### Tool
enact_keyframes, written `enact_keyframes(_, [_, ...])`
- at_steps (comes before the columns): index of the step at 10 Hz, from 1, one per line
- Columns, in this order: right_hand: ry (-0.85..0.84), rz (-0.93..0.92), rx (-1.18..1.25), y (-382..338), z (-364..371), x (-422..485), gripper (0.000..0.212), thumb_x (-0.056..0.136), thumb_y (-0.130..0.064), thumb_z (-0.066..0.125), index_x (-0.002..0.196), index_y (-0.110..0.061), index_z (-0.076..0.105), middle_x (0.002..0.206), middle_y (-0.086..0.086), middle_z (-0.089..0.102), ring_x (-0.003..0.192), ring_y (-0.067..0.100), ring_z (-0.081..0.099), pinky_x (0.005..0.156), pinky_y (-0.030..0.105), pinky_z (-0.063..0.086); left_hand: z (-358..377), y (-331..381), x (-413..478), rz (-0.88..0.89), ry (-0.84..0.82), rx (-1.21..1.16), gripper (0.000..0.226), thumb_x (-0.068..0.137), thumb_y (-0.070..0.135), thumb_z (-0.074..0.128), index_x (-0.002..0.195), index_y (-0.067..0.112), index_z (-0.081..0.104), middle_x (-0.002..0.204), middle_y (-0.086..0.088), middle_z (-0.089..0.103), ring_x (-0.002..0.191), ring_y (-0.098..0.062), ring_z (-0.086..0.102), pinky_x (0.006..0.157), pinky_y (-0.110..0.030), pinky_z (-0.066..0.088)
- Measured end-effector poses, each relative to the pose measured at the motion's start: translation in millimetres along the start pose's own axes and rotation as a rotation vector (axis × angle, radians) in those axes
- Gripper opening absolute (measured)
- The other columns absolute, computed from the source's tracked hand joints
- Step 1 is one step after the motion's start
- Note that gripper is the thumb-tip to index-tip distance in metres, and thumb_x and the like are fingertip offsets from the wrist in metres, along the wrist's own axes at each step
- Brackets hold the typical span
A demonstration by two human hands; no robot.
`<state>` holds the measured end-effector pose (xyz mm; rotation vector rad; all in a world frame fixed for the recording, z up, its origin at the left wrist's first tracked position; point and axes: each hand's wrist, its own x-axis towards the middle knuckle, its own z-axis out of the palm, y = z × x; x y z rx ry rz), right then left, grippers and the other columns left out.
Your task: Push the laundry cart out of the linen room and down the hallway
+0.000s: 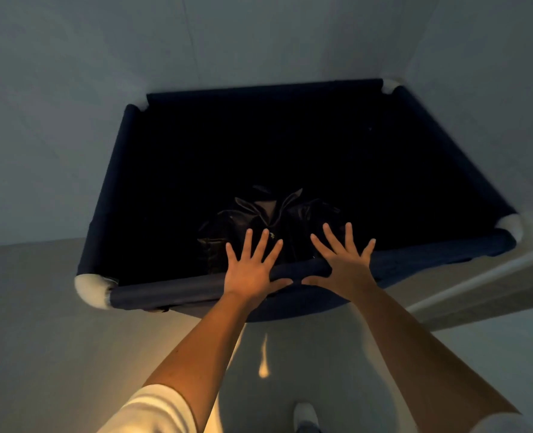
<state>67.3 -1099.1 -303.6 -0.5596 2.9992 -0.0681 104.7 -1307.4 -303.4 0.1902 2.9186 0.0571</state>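
Note:
The laundry cart (171,290) is a dark navy fabric bin on a frame with white rounded corners, filling the middle of the head view. Its inside is almost black; a crumpled dark bundle (259,210) lies near the front. My left hand (252,270) and my right hand (343,267) lie side by side over the cart's near top rail, fingers spread and straight, palms down, thumbs nearly touching. Whether the palms press on the rail or hover just above it is unclear.
Pale walls (71,120) close in behind and to the left of the cart. A white door edge or trim (477,285) runs diagonally at the right, close to the cart's near right corner. Light floor (40,323) lies under me, with my shoe (304,415) at the bottom.

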Motion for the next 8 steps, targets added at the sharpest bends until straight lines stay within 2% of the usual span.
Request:
enact_keyframes(1, [-0.058, -0.004, -0.027, 13, 2, 3, 0.106, 0.051, -0.092, 0.011, 0.145, -0.041, 0.004, 0.158, -0.007, -0.006, 0.140, 0.033, -0.021, 0.098, 0.074, -0.009, 3, 4, 4, 0.022, 0.006, 0.031, 0.082, 0.067, 0.078, 0.000, 0.134, 0.037, -0.024, 0.150, 0.001, -0.025, 0.134, -0.030, -0.030, 0.105, -0.064, -0.008])
enact_keyframes(2, [-0.073, -0.004, -0.025, 15, 3, 4, 0.107, 0.052, -0.092, 0.010, 0.144, -0.041, -0.001, 0.157, -0.009, -0.010, 0.139, 0.031, -0.024, 0.099, 0.073, -0.010, 5, 7, 5, 0.015, 0.016, 0.057, 0.081, 0.067, 0.078, -0.003, 0.132, 0.037, -0.028, 0.149, 0.000, -0.027, 0.134, -0.030, -0.031, 0.105, -0.065, -0.006])
enact_keyframes(3, [-0.080, 0.012, -0.024, 20, 1, 2, 0.108, 0.051, -0.091, 0.011, 0.145, -0.039, 0.002, 0.157, -0.008, -0.008, 0.140, 0.033, -0.020, 0.100, 0.074, -0.007, 4, 16, 9, 0.034, 0.013, 0.060, 0.079, 0.070, 0.077, 0.001, 0.132, 0.037, -0.028, 0.151, -0.001, -0.025, 0.135, -0.031, -0.030, 0.105, -0.065, -0.005])
enact_keyframes(4, [-0.055, 0.005, -0.019, 23, -3, -1, 0.106, 0.055, -0.090, 0.019, 0.146, -0.036, 0.010, 0.158, -0.005, 0.000, 0.142, 0.036, -0.012, 0.099, 0.076, -0.002, 2, 21, 9, 0.036, 0.014, 0.092, 0.078, 0.075, 0.075, 0.007, 0.132, 0.036, -0.029, 0.152, -0.003, -0.023, 0.136, -0.032, -0.027, 0.105, -0.065, -0.003])
enact_keyframes(5, [0.005, -0.029, 0.041, 22, -6, -7, 0.097, 0.065, -0.080, 0.045, 0.145, -0.030, 0.023, 0.157, 0.000, 0.012, 0.142, 0.040, -0.005, 0.098, 0.076, -0.002, -2, 23, 5, -0.008, 0.030, 0.111, 0.079, 0.078, 0.074, 0.010, 0.132, 0.034, -0.031, 0.152, -0.005, -0.024, 0.136, -0.034, -0.025, 0.106, -0.064, -0.003])
enact_keyframes(6, [0.014, -0.042, 0.064, 19, -7, -11, 0.092, 0.071, -0.074, 0.048, 0.145, -0.029, 0.019, 0.157, 0.001, 0.009, 0.142, 0.037, -0.008, 0.100, 0.073, -0.007, -4, 28, -3, -0.061, 0.044, 0.133, 0.082, 0.080, 0.073, 0.013, 0.132, 0.029, -0.032, 0.152, -0.008, -0.023, 0.137, -0.035, -0.023, 0.108, -0.061, -0.003])
enact_keyframes(7, [-0.010, -0.036, 0.061, 20, -7, -15, 0.086, 0.077, -0.074, 0.037, 0.146, -0.033, 0.006, 0.158, -0.003, -0.002, 0.142, 0.030, -0.016, 0.102, 0.069, -0.011, -3, 32, -16, -0.121, 0.067, 0.118, 0.083, 0.084, 0.070, 0.016, 0.133, 0.023, -0.031, 0.152, -0.009, -0.021, 0.138, -0.034, -0.020, 0.109, -0.059, -0.001])
enact_keyframes(8, [-0.061, -0.047, 0.103, 15, -13, -18, 0.081, 0.083, -0.070, 0.035, 0.146, -0.035, -0.003, 0.157, -0.006, -0.011, 0.140, 0.024, -0.023, 0.103, 0.064, -0.016, -9, 42, -25, -0.169, 0.105, 0.076, 0.080, 0.087, 0.066, 0.018, 0.133, 0.021, -0.029, 0.152, -0.008, -0.020, 0.139, -0.032, -0.018, 0.110, -0.057, 0.000])
